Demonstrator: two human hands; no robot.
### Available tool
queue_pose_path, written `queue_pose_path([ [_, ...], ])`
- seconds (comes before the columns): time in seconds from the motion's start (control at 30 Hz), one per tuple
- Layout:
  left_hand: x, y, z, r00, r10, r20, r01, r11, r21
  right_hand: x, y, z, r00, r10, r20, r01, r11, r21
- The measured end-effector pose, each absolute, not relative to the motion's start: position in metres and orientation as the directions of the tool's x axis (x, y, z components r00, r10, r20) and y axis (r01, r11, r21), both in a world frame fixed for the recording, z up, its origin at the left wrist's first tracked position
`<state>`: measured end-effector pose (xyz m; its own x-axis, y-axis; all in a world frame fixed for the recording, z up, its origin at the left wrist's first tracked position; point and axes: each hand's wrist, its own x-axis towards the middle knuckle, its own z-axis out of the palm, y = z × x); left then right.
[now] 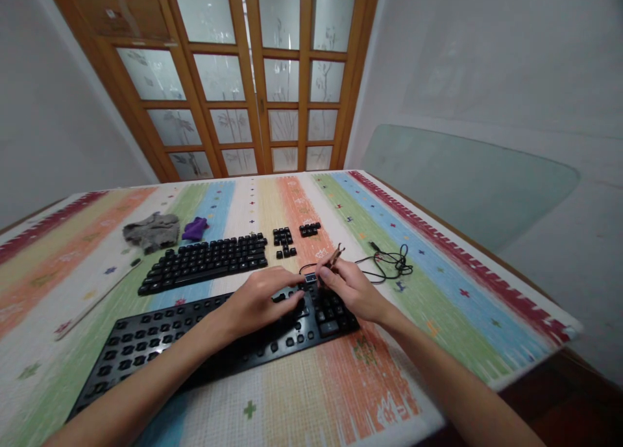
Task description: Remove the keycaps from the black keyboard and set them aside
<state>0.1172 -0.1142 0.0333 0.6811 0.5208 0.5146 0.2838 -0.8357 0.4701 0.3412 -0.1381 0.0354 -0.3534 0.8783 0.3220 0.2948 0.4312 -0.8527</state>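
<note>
A black keyboard (195, 333) lies across the front of the table, with many of its keycaps off and the switch posts bare on the left and middle. My left hand (263, 298) rests on its right half, with thumb and index finger apart and the fingertips near a small label at the top edge. Over the number pad, my right hand (353, 288) is closed around a slim brownish two-pronged tool (335, 255), perhaps tweezers, whose prongs point up and away. The tool's lower end is hidden by my fingers.
Behind the keyboard, removed black keycaps (209, 262) stand in rows, with smaller groups (282, 237) to the right. A coiled black cable (389, 262) lies at right. At left are a grey cloth (152, 231), a purple cloth (195, 228) and a thin brush (102, 296).
</note>
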Motion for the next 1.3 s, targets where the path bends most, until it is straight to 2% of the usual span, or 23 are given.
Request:
queue_pose_path([
  [0.1,0.121,-0.098,0.036,0.705,0.471,0.530,0.306,-0.876,0.372,0.342,-0.137,0.038,-0.309,0.896,0.318,0.349,0.418,-0.839],
  [0.2,0.132,-0.071,0.034,0.710,0.483,0.513,0.378,-0.875,0.301,0.345,-0.135,0.037,-0.262,0.910,0.321,0.404,0.405,-0.820],
  [0.33,0.155,-0.034,0.027,0.733,0.531,0.426,0.479,-0.847,0.232,0.351,-0.131,0.036,-0.243,0.908,0.342,0.394,0.415,-0.820],
  [0.43,0.172,-0.013,0.021,0.708,0.610,0.356,0.586,-0.788,0.187,0.355,-0.128,0.036,-0.233,0.906,0.353,0.378,0.419,-0.826],
  [0.6,0.188,0.002,0.013,0.658,0.693,0.293,0.671,-0.717,0.190,0.358,-0.127,0.039,-0.212,0.904,0.372,0.359,0.425,-0.831],
  [0.8,0.187,0.011,0.005,0.712,0.630,0.310,0.621,-0.771,0.139,0.360,-0.128,0.042,-0.211,0.898,0.386,0.368,0.439,-0.820],
  [1.3,0.190,0.020,0.010,0.652,0.680,0.337,0.678,-0.721,0.143,0.370,-0.125,0.045,-0.267,0.901,0.341,0.435,0.428,-0.792],
])
